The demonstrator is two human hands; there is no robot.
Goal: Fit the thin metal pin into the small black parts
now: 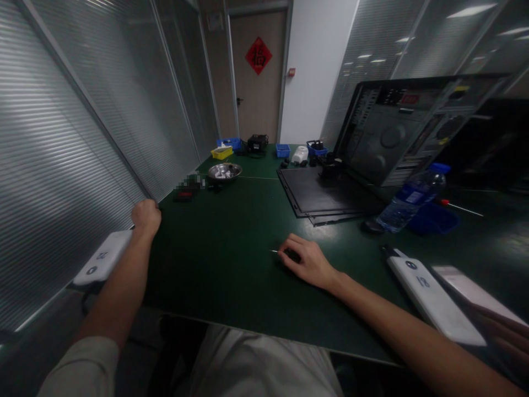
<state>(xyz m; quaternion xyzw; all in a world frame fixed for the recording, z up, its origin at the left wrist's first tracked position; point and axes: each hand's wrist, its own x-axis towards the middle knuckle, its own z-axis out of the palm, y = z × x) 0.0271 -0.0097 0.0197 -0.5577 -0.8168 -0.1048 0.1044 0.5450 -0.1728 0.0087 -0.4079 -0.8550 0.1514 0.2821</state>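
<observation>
My right hand rests low over the green table, thumb and index finger pinched on a small thin pale object that points left. What that object is cannot be made out. At the table's left edge, my left hand is closed in a fist; whether anything is inside it is hidden. A white device lies beside my left forearm.
Black panels lie before an open computer case. A water bottle, a blue tray, a screwdriver and a white power bank are at right. A metal bowl and small bins stand farther back.
</observation>
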